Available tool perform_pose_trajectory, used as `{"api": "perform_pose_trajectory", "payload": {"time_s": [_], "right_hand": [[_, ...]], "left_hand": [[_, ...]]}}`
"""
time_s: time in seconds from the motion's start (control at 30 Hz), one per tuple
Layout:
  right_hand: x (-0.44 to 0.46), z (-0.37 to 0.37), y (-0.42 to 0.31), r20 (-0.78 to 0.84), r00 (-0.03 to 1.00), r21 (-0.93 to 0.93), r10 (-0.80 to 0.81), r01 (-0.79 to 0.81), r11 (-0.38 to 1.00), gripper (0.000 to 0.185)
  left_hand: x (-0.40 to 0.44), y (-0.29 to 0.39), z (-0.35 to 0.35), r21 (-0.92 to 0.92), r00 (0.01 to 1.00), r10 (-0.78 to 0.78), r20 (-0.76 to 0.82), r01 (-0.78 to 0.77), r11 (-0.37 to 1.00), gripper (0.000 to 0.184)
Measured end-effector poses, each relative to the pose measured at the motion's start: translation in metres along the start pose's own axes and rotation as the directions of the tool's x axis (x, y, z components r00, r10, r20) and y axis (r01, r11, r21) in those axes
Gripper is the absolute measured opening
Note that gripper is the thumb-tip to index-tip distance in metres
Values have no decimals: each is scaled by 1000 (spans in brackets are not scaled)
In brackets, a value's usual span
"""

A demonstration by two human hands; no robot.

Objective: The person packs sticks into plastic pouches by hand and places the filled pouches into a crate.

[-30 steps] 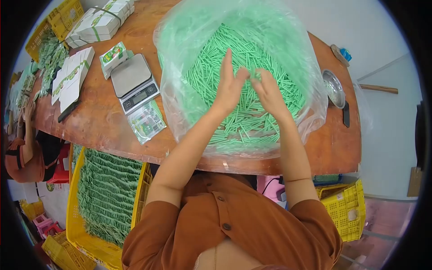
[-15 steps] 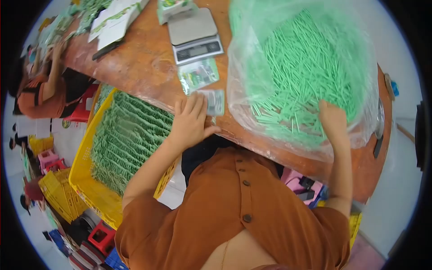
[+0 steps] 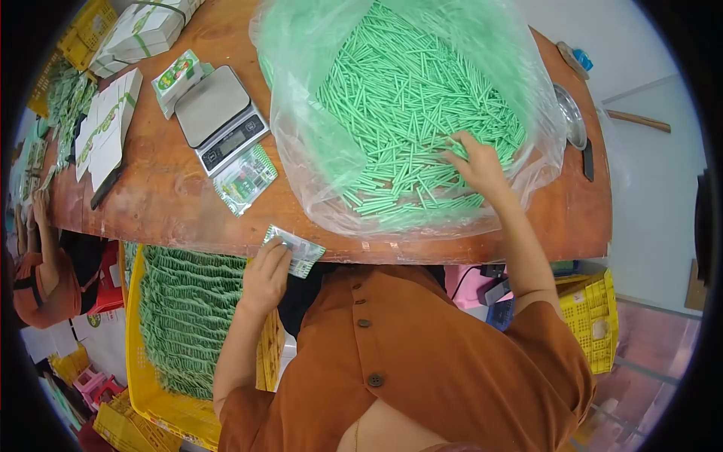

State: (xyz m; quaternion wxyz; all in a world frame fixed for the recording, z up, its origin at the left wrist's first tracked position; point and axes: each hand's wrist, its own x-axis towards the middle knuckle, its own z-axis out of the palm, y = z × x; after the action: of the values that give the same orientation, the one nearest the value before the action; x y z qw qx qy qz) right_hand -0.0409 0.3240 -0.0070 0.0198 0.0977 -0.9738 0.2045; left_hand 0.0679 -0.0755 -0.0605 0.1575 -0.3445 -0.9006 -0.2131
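My left hand (image 3: 265,277) pinches a small clear and green packet (image 3: 296,251) at the table's front edge. Inside a large translucent plastic bag (image 3: 321,197), many thin green sticks (image 3: 410,98) lie in a loose heap. My right hand (image 3: 476,164) is over the right part of the heap, its thumb and fingers curved apart at the sticks; nothing can be seen held between them. Another green packet (image 3: 245,179) lies flat just below the digital scale (image 3: 222,113), whose plate is bare.
A yellow crate (image 3: 135,361) full of green packets (image 3: 188,324) stands below the table (image 3: 181,215) at left. White boxes (image 3: 109,128) lie on the left of the table, a metal bowl (image 3: 570,119) at the right. A co-worker (image 3: 49,282) sits at far left.
My left hand has picked up the packet from the table edge and lifted it. My right hand has opened from a closed shape over the sticks. The view has swung back to the right.
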Motion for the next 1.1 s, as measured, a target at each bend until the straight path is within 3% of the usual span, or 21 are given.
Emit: {"api": "perform_pose_trajectory", "payload": {"time_s": [0.03, 0.13, 0.2, 0.23, 0.3, 0.33, 0.4, 0.43, 0.47, 0.53, 0.6, 0.67, 0.7, 0.73, 0.8, 0.83, 0.87, 0.9, 1.0, 1.07, 1.1], "right_hand": [[-3, 4, 1, -40, 998, 48, 40, -39, 998, 21], [-8, 11, 3, -63, 985, 210, 160, -144, 967, 20], [-6, 18, 3, -40, 984, 658, 172, -104, 746, 28], [-4, 16, 3, 11, 985, 661, 169, -134, 738, 32], [2, 28, -2, -204, 962, 635, 180, -10, 772, 31], [7, 23, -16, -224, 944, 703, 242, -15, 711, 32], [17, 12, -23, 86, 945, 952, 317, -172, 252, 32], [20, 6, -15, 261, 965, 945, 27, -250, -210, 34], [21, 7, -21, 262, 965, 944, 27, -251, -214, 34], [26, 8, -33, 115, 989, 987, 92, -124, 101, 39], [25, 0, -41, 127, 989, 981, 78, -137, 137, 40], [28, -6, -54, -57, 998, 910, 20, 44, 412, 40], [30, -3, -55, -53, 999, 858, -12, 51, 511, 39], [26, 3, -60, -54, 998, 862, -13, 53, 504, 39], [18, 21, -70, 309, 948, 781, 71, -296, 551, 39], [19, 28, -61, 243, 961, 806, -135, -122, 579, 39], [19, 29, -55, 257, 954, 803, -152, -124, 583, 39], [15, 25, -57, 177, 976, 829, -131, -76, 555, 39], [11, 2, -61, 26, 999, 882, -48, -1, 470, 33], [10, -9, -59, -41, 994, 553, -96, 103, 827, 27], [10, -6, -66, -56, 983, 493, -174, 178, 851, 21]], "left_hand": [[2, -3, 2, -10, 998, 2, -57, -3, 1000, 22], [11, -4, -4, -45, 999, 42, 0, -42, 998, 21], [19, -3, 1, -144, 999, -7, -46, 0, 990, 21], [25, 2, 2, -244, 992, -85, -95, 59, 968, 21], [68, 22, 23, -373, 965, -133, -227, 40, 927, 21], [98, 34, 35, -434, 952, -151, -265, 22, 901, 22], [147, 50, 63, -488, 957, -222, -186, 106, 866, 24], [162, 49, 83, -548, 953, -263, -148, 143, 824, 28], [170, 47, 96, -605, 948, -299, -111, 174, 777, 33], [175, 44, 105, -639, 951, -299, -85, 178, 748, 34], [172, 46, 109, -673, 951, -308, -33, 207, 710, 36], [174, 44, 108, -695, 945, -324, -45, 203, 690, 37], [172, 42, 111, -688, 944, -327, -43, 209, 695, 37], [169, 40, 118, -753, 935, -354, -17, 221, 620, 35], [167, 34, 132, -809, 926, -378, -8, 217, 547, 34], [164, 33, 139, -865, 916, -400, 19, 216, 454, 31], [157, 34, 144, -911, 903, -425, 55, 220, 349, 28], [162, 37, 117, -842, 919, -380, 110, 289, 455, 17], [166, 47, 104, -895, 907, -415, 72, 242, 373, 13], [172, 49, 98, -900, 895, -438, 87, 259, 351, 16], [169, 49, 94, -898, 876, -468, 121, 298, 324, 20]]}}
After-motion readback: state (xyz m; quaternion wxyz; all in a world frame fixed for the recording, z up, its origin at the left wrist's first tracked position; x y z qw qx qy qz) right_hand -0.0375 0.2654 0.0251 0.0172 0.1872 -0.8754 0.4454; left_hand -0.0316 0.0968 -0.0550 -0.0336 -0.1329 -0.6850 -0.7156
